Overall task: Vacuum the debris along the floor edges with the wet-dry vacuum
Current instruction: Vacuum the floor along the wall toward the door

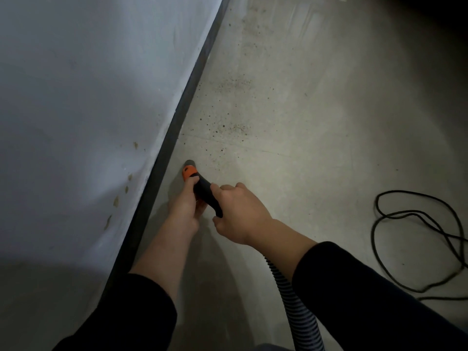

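Left hand [186, 206] and right hand [238, 214] grip the nozzle [200, 184], pointing up-frame toward debris [228, 127] just ahead beside the baseboard [177, 120].

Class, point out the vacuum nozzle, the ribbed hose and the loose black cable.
vacuum nozzle [205, 192]: head view, black grip.
ribbed hose [291, 302]: head view, middle stretch.
black cable [372, 234]: head view, loop's left side.

Hose [292, 302] cut by bottom edge; cable [405, 191] by right edge; handle [203, 188] mostly covered.
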A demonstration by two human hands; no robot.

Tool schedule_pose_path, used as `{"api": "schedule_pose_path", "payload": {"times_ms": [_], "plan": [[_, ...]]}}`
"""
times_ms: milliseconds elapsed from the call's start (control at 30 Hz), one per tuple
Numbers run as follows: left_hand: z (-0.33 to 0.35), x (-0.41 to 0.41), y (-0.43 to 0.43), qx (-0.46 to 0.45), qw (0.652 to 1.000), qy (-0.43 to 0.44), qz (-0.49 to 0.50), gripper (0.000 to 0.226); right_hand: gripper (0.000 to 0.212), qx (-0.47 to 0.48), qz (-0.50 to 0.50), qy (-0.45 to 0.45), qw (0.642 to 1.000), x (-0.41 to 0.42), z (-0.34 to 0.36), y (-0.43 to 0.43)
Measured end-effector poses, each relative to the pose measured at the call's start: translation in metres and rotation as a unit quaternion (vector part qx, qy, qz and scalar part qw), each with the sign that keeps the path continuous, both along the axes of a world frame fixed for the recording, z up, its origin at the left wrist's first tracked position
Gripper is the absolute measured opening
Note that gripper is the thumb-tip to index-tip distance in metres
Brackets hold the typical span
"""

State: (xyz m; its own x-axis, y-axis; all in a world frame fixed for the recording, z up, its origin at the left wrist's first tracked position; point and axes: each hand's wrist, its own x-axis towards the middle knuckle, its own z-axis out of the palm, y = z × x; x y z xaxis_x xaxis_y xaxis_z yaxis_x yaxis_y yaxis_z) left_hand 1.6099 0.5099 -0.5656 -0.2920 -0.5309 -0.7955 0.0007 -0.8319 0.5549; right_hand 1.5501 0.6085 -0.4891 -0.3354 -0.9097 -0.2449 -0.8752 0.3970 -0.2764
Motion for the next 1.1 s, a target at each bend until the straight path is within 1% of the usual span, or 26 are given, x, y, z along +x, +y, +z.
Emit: {"api": "schedule_pose_path", "payload": {"times_ms": [133,433,533,700,1100], "plan": [[0.001,-0.009,0.01,0.005,1.0,0.018,-0.018,0.037,0.043,0.014,-0.006,0.005,1.0,-0.006,0.006,0.012],[-0.003,-0.024,0.027,-0.001,0.999,0.021,-0.041,0.035,0.041,0.028,-0.025,0.015,0.999,-0.017,0.01,0.031],[-0.005,-0.028,0.031,0.0,0.999,0.023,-0.048,0.037,0.041,0.032,-0.031,0.015,0.999,-0.02,0.011,0.036],[-0.002,-0.038,0.039,0.005,0.998,0.029,-0.059,0.032,0.04,0.039,-0.044,0.017,0.998,-0.025,0.014,0.045],[0.005,-0.055,0.055,0.022,0.995,0.049,-0.083,0.036,0.035,0.054,-0.073,0.044,0.995,-0.034,0.019,0.056]]}}
